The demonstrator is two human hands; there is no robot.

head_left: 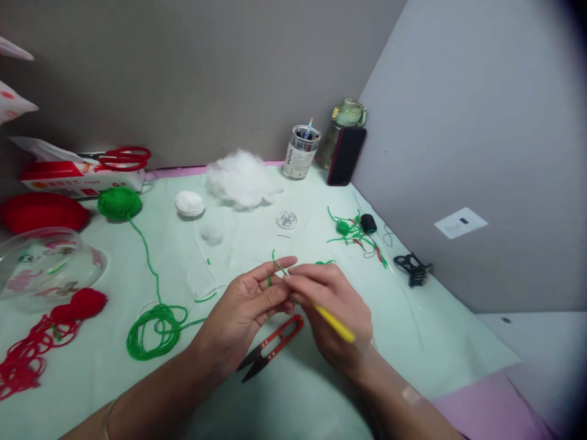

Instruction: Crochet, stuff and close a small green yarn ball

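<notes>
My left hand (pixel 250 296) pinches green yarn (pixel 274 260), part of which crosses its raised index finger. Any worked piece between the fingertips is too small and covered to make out. A yellow-handled crochet hook (pixel 334 322) rests in my right hand (pixel 334 299), gripped like a pen, its thin metal tip meeting the yarn at the left fingers. The two hands touch or nearly touch. Below them lie red-handled thread snips (pixel 270 349), blades pointing lower left. From a loose green coil (pixel 153 333) on the left, a strand runs toward my left hand.
Green (pixel 119 203) and white (pixel 189 203) yarn balls, white stuffing (pixel 243 178) and a tissue box with red scissors (pixel 126 159) sit farther back. Red yarn (pixel 77 305) and a clear bowl (pixel 50 269) are left. A pen cup (pixel 301 153), phone (pixel 347 156), yarn scraps (pixel 353 232) and black claw clip (pixel 413 269) stand right.
</notes>
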